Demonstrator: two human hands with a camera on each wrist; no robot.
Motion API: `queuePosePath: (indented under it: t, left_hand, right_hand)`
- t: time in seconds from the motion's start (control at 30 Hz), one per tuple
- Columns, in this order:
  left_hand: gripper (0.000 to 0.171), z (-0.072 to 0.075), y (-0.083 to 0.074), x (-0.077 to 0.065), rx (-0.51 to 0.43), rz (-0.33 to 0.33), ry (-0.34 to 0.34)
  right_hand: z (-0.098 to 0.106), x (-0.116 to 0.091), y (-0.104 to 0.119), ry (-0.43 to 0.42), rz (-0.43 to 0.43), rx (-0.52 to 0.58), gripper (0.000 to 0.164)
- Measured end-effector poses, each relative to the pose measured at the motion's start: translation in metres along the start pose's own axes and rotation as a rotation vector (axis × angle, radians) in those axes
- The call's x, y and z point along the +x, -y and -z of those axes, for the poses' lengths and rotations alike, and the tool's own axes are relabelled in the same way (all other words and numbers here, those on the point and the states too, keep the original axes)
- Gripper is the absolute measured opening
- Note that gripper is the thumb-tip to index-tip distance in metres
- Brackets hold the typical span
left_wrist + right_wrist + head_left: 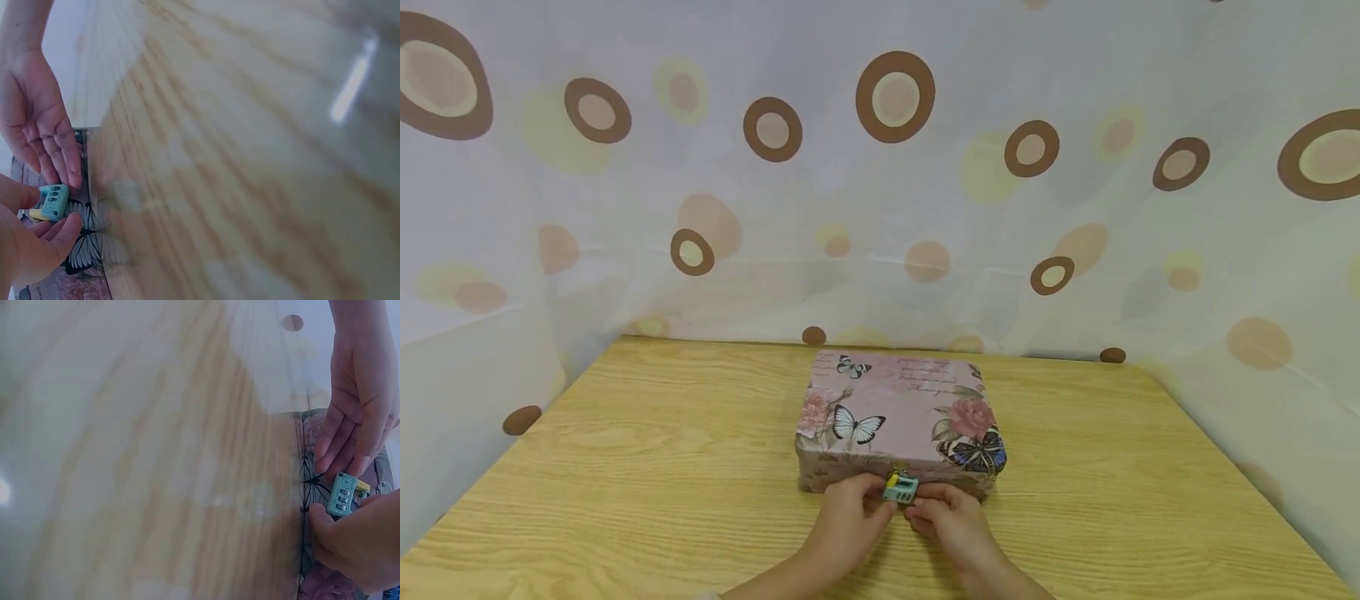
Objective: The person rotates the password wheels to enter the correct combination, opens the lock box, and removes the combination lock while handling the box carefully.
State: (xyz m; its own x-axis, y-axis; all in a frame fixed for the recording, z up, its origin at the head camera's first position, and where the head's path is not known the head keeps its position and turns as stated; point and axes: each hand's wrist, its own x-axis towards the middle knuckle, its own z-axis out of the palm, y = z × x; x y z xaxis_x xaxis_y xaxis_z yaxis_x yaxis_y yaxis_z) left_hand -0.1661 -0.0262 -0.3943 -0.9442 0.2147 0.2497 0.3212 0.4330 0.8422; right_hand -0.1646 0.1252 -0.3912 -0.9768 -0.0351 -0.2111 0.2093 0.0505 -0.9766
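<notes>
A small teal combination padlock (900, 489) with a yellow part is at the metal clasp (384, 487) on the front of a closed pink box (895, 400) printed with butterflies and roses. My left hand (848, 518) pinches the padlock's left side between thumb and forefinger. From the other side, my right hand (955, 527) holds its right edge with thumb and forefinger. In the right wrist view, the number dials on the padlock (342, 495) face the camera, and the right thumb (320, 520) is at its corner.
The box stands on a light wood-grain table (647, 467), toward its back edge. Behind the table and along both sides hangs a pale sheet (850, 208) with brown and yellow circles.
</notes>
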Motion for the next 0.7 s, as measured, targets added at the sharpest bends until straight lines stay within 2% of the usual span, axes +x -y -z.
queuePosePath:
  t: [0.47,0.7]
  left_hand:
    - [0.017,-0.0027,0.0012,0.0033,-0.04,0.067,-0.022]
    - [0.014,-0.0031,0.0021,0.0036,-0.045,0.068,-0.048]
  right_hand:
    - [-0.0017,-0.0022,0.0011,-0.011,-0.009,0.044,0.03]
    - [-0.0037,-0.0029,0.0011,-0.026,0.009,0.034,0.028]
